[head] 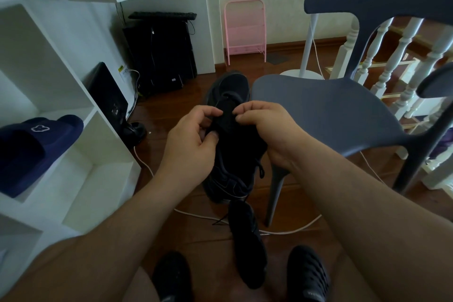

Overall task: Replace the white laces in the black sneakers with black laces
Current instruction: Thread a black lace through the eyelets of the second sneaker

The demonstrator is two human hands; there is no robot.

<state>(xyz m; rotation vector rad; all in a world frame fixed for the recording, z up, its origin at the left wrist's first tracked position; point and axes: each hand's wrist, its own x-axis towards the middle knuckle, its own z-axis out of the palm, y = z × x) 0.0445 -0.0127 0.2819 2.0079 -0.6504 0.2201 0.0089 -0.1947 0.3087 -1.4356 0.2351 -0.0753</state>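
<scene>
Nearest the lens, two feet in dark perforated clogs (307, 274), and between them a second black sneaker (247, 245) lying on the wood floor, a thin dark lace end trailing off its upper edge.

Higher up, the held sneaker (232, 152), lifted off the floor with toe pointing away, gripped from both sides. Left hand (190, 138) curled at the near-left of the tongue, thumb pressed against the dark upper, index and middle fingers hooked toward the eyelet row; something dark and slim apparently pinched there, too black on black to say for certain. Right hand (266, 127) closed at the opposite eyelets, thumb and forefinger tips meeting in a tight pinch just across from the left fingertips, nearly touching them. Whether that pinch holds a lace end or the eyelet edge: cannot tell. No white lace visible anywhere on either shoe.

Probably threading black lace (260, 169) near the top of the row; a knotted dark loop hanging below the right palm. Light, floppy shoe, soft mesh upper, likely to fold unless braced at the sole or heel. Limp lace, stiff only at the tip, so best taken right behind that tip.

Grey chair (326, 110) just beyond the right knuckles.
</scene>
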